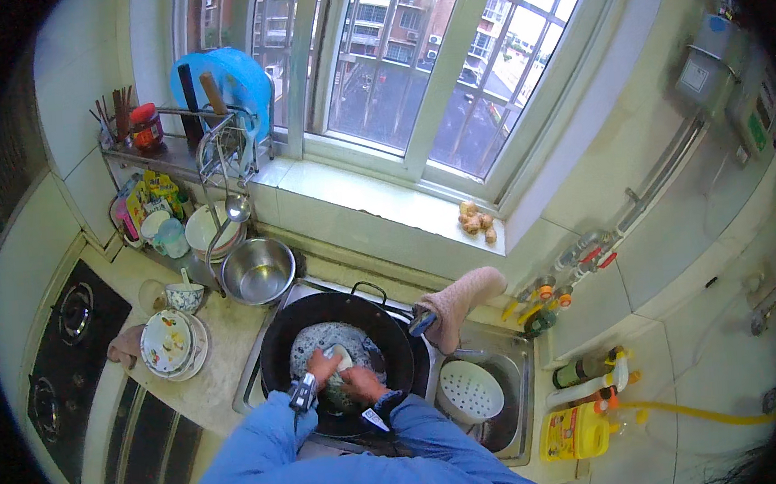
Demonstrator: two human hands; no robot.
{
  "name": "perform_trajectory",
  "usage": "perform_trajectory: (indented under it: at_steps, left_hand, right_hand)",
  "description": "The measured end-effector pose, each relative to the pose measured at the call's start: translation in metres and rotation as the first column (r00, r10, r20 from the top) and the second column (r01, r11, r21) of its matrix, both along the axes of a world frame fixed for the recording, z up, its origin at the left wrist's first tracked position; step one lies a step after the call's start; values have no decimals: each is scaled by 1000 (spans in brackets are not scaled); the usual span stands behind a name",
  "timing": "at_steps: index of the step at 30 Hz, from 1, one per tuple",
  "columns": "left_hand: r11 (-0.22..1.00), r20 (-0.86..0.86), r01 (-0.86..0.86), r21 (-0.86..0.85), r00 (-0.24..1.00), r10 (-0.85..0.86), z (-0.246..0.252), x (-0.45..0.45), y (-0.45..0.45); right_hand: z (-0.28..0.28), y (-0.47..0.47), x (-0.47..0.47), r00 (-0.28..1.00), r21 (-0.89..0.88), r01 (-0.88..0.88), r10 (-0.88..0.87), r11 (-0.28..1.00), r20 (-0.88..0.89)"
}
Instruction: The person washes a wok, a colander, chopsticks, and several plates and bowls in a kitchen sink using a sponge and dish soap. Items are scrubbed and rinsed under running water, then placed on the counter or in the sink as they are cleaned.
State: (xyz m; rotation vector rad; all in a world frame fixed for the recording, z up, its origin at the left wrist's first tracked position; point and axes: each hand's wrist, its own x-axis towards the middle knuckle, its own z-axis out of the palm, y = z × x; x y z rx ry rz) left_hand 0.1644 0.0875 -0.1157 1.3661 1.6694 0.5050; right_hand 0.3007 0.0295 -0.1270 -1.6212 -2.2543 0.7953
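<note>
Both my hands are inside a black wok (388, 323) that stands over the sink unit and holds soapy, foamy water (320, 333). My left hand (324, 368) is on a small white item (341, 358), perhaps a dish, among the suds. My right hand (363, 383) is at the lower right side of that same item. The fingertips are partly hidden by foam. A steel bowl (258, 271) with a little liquid is just beyond the wok's upper left. A pink cloth (457, 308) drapes over the faucet, right of the wok.
Stacked plates (167, 344) and a patterned bowl (185, 296) stand on the left counter. A white colander (470, 391) sits in the right basin (523, 394). A yellow jug (573, 433) is at far right. A rack (179, 155) with utensils stands at the back left.
</note>
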Motion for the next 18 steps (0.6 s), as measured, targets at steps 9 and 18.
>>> perform_trajectory:
  at_steps: [9,18]
  left_hand:
    - [935,160,73,-346,987,-18,-4,-16,7]
    - [952,47,101,-288,995,-92,-18,-2,-7]
  right_hand:
    - [6,-14,0,984,305,-163,131,938,123]
    - [10,-28,5,974,188,-177,145,966,174]
